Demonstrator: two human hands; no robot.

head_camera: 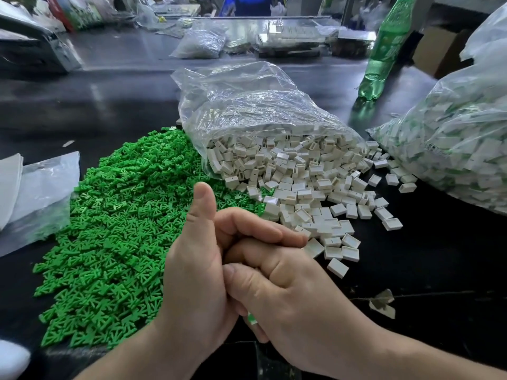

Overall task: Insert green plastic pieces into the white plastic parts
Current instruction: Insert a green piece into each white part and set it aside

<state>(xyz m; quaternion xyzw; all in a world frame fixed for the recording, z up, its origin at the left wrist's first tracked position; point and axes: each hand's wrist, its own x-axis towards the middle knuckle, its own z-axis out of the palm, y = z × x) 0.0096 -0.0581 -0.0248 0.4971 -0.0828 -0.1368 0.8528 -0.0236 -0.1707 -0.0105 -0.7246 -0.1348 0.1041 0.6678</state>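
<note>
My two hands are clasped together low in the middle of the view. My left hand (192, 272) has its thumb up and its fingers curled across my right hand (290, 294), whose fingers are curled inward. A small white part with a green piece (252, 319) peeks out between the palms at the bottom; the rest of it is hidden. A wide heap of green plastic pieces (109, 231) lies to the left of the hands. White plastic parts (307, 185) spill from an open clear bag (247, 105) just beyond the hands.
A large clear bag of white-and-green parts (461, 144) lies at the right. A green bottle (384, 50) stands behind it. Flat plastic bags (41, 187) lie at the left edge, and further bags and trays sit at the far side of the dark table (109, 111).
</note>
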